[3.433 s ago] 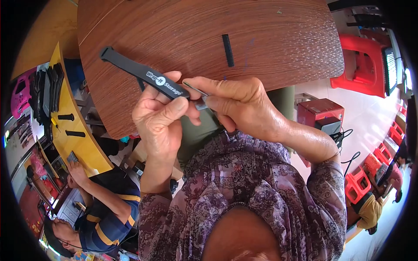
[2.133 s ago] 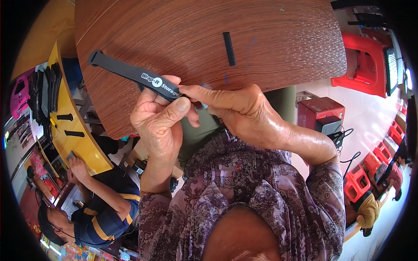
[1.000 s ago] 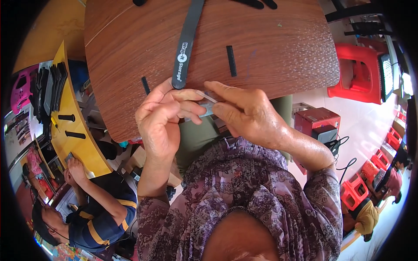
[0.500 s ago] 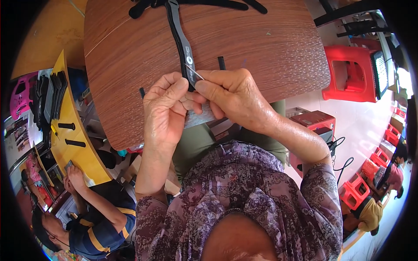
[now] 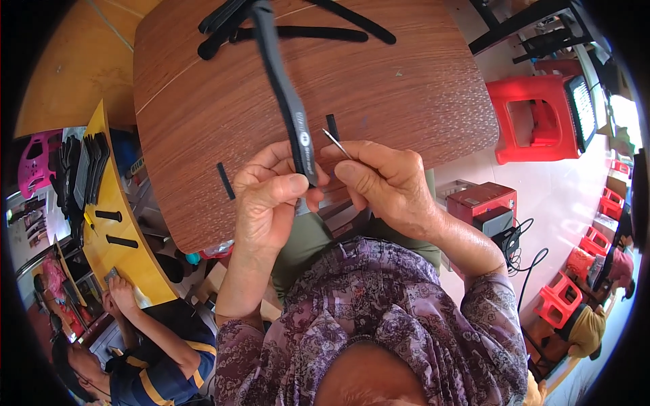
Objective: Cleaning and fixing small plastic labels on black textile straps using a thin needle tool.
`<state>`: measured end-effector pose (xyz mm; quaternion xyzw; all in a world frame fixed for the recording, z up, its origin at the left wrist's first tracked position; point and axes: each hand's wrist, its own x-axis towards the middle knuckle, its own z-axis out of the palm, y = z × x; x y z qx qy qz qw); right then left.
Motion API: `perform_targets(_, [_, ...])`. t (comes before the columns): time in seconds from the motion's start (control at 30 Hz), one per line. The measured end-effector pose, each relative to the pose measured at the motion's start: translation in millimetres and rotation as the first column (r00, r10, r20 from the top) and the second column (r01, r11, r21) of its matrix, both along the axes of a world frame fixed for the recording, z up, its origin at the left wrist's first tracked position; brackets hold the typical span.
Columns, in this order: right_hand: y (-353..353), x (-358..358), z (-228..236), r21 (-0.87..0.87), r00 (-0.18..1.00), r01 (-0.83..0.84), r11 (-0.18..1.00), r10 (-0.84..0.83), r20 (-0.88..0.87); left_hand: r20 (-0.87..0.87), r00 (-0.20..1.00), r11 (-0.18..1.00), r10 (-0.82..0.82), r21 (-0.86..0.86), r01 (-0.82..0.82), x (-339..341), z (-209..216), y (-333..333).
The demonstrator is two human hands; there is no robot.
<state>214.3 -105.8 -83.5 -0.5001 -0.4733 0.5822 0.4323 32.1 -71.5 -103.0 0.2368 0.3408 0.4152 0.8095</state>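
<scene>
A long grey-and-black strap [image 5: 281, 84] with a white printed mark runs from the far side of the wooden table [image 5: 420, 95] toward me. My left hand [image 5: 265, 199] is closed on its near end, thumb on top and fingers behind. In the closed fingertips of my right hand [image 5: 393, 181] is a thin pointed metal tool [image 5: 334, 141]. Its tip points up and to the left, beside the strap and apart from it. The tool's rear end is hidden in my fingers.
Several black straps [image 5: 305, 33] lie at the table's far edge, with short black strips [image 5: 225, 181] nearer me. On the left, a person works at a yellow table [image 5: 128, 254] holding stacked black pieces [image 5: 84, 172]. A red stool [image 5: 528, 122] stands at right, a red box [image 5: 481, 203] below.
My right hand has moved right, taking the metal tool off the strap. My left hand has brought the strap's near end lower and slightly right. The whole view has shifted a little.
</scene>
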Motion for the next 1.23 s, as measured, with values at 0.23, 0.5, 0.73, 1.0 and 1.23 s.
perform_targets(0.23, [-4,1,4,0.296,0.97,-0.088,0.951,0.014,0.243,-0.033,0.993,0.993,0.114,-0.01,-0.114,-4,15,-9])
perform_targets(0.5, [-11,1,-5,0.386,0.877,-0.297,0.874,0.09,0.471,-0.004,0.979,0.978,0.206,-0.027,-0.206,-10,11,-19])
perform_targets(0.73, [-13,-6,-1,0.313,0.898,-0.274,0.909,0.125,0.422,-0.014,0.97,0.968,0.241,-0.064,-0.241,-12,10,-23])
perform_targets(1.0, [-13,-10,-6,0.314,0.897,-0.254,0.915,0.101,0.431,-0.065,0.972,0.974,0.224,-0.011,-0.225,-14,5,-22])
perform_targets(1.23, [-10,-7,-3,0.216,0.946,-0.247,0.944,0.187,0.265,-0.062,0.973,0.974,0.223,-0.013,-0.224,-13,2,-20])
